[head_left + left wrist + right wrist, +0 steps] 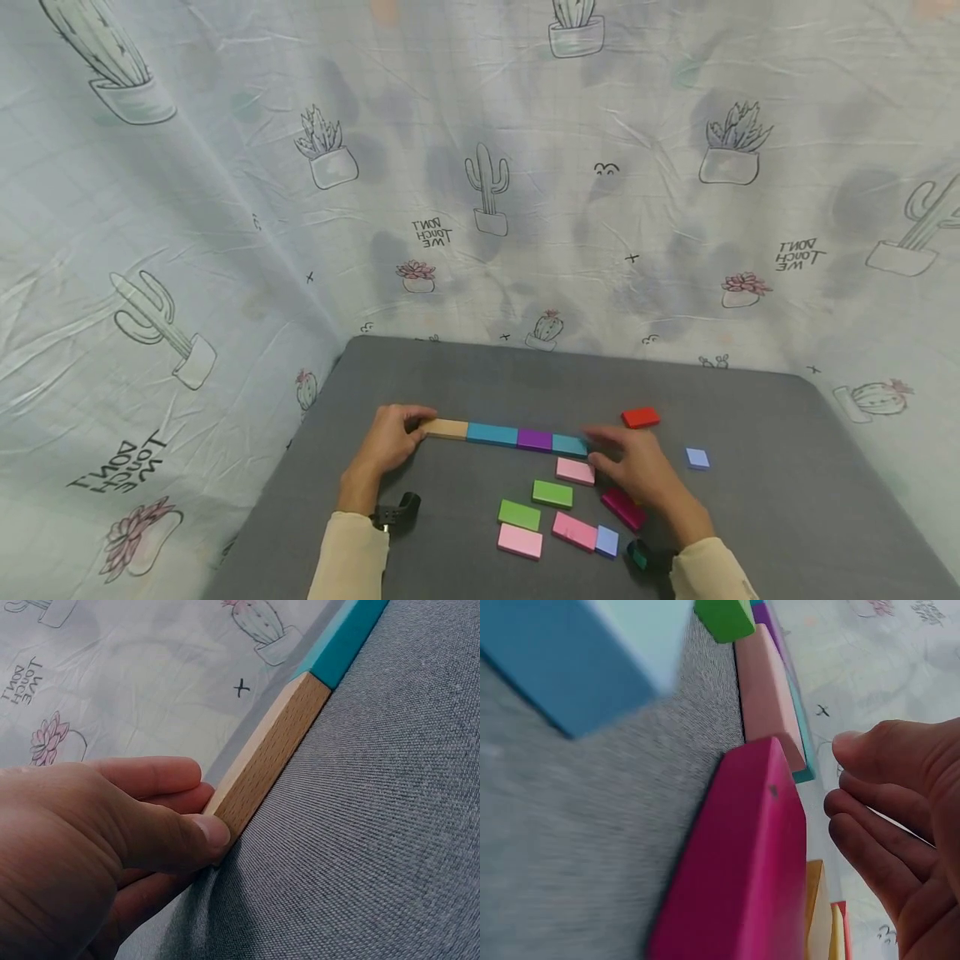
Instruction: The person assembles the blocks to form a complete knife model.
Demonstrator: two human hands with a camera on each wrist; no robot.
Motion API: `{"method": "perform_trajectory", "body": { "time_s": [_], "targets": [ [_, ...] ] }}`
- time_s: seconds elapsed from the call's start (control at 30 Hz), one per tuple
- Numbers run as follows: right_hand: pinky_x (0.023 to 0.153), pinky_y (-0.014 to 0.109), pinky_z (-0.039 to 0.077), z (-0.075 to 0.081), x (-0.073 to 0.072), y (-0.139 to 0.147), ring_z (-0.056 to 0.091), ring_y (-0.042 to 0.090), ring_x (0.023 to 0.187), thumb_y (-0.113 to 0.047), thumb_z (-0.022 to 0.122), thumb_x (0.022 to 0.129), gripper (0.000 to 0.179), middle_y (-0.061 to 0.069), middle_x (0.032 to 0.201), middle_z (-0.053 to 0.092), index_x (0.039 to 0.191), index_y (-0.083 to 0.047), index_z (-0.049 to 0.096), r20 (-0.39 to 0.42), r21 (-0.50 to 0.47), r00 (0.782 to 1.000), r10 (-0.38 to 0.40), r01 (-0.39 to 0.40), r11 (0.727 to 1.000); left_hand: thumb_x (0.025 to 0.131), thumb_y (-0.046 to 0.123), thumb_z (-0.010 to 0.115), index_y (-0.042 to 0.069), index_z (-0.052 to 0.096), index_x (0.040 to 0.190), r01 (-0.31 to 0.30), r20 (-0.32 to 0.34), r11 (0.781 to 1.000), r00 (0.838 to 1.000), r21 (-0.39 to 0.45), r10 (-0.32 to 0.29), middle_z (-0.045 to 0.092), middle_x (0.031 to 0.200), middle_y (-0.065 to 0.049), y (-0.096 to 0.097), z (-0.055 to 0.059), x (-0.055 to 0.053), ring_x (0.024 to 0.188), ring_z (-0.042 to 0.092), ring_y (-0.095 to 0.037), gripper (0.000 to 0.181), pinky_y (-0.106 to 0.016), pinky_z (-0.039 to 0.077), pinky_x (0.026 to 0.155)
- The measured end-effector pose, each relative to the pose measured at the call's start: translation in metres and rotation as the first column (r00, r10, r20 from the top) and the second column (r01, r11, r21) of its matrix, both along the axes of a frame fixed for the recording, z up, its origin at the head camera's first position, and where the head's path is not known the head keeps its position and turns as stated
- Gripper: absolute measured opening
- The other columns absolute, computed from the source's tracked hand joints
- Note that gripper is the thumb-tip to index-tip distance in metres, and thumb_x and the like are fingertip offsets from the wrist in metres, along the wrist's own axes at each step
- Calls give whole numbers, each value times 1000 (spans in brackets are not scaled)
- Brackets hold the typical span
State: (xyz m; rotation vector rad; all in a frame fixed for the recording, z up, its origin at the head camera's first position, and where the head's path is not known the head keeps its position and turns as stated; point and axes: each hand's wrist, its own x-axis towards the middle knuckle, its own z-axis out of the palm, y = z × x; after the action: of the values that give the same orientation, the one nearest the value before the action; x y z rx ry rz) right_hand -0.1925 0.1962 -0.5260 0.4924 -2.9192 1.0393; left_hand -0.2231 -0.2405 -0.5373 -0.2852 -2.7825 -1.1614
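Note:
A straight row of flat blocks lies end to end on the grey table. From left to right it has a natural wood block [447,429], a blue block [492,434], a purple block [535,439] and a shorter teal block [569,445]. My left hand [388,439] pinches the wood block's outer end, thumb [213,831] on its near side. At the row's other end is my right hand [633,462], its fingers loosely bent and holding nothing. Beneath it, a magenta block [624,510] lies slanted, and a yellow block [817,907] is mostly hidden in the head view.
Just below the row lies a pink block [575,471]. Nearer me are two green blocks [552,493], more pink blocks [520,542] and a light blue block [607,542]. A red block [641,417] and another light blue block [697,458] lie to the right.

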Motion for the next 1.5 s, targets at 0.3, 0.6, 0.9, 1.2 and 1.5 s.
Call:
{"method": "perform_trajectory", "body": {
  "time_s": [0.3, 0.6, 0.9, 1.2, 1.5],
  "targets": [
    [103, 51, 63, -3, 24, 0, 76, 22, 118, -18, 90, 93, 39, -2, 125, 82, 131, -19, 80, 40, -30, 995, -96, 97, 995, 92, -9, 81, 10, 85, 118, -12, 9, 1000, 1000, 11, 12, 83, 118, -7, 0, 0, 0, 113, 78, -28, 32, -51, 64, 100],
    [105, 51, 62, -9, 30, -17, 75, 17, 114, -11, 91, 90, 39, -4, 123, 82, 127, -21, 82, 102, -46, 986, -133, 139, 989, 93, -7, 81, 11, 85, 119, -17, 35, 1000, 999, 19, 17, 83, 119, -6, 1, -1, 1, 114, 78, -28, 31, -51, 63, 101],
    [104, 52, 63, -5, 33, -11, 77, 20, 114, -9, 88, 93, 37, -1, 124, 82, 128, -20, 82, 63, -41, 987, -145, 147, 988, 93, -8, 81, 10, 84, 120, -18, 34, 999, 999, 29, 17, 83, 119, -6, 1, 0, 1, 115, 78, -29, 33, -52, 63, 101],
    [94, 47, 66, 14, 26, 24, 80, 30, 112, -10, 87, 94, 34, 5, 120, 83, 128, -10, 81, -65, -16, 990, -127, 126, 992, 93, -8, 80, 10, 84, 120, -22, 42, 999, 999, 26, 21, 83, 119, -6, 2, 1, 2, 116, 78, -28, 32, -51, 63, 101],
    [91, 49, 67, 15, 13, 38, 78, 36, 112, -9, 86, 95, 35, 9, 119, 82, 129, -8, 80, -75, 5, 990, -116, 116, 993, 93, -8, 80, 10, 84, 119, -25, 41, 999, 999, 22, 24, 83, 118, -6, 2, 1, 2, 114, 78, -28, 32, -51, 63, 101]
  ]
}}
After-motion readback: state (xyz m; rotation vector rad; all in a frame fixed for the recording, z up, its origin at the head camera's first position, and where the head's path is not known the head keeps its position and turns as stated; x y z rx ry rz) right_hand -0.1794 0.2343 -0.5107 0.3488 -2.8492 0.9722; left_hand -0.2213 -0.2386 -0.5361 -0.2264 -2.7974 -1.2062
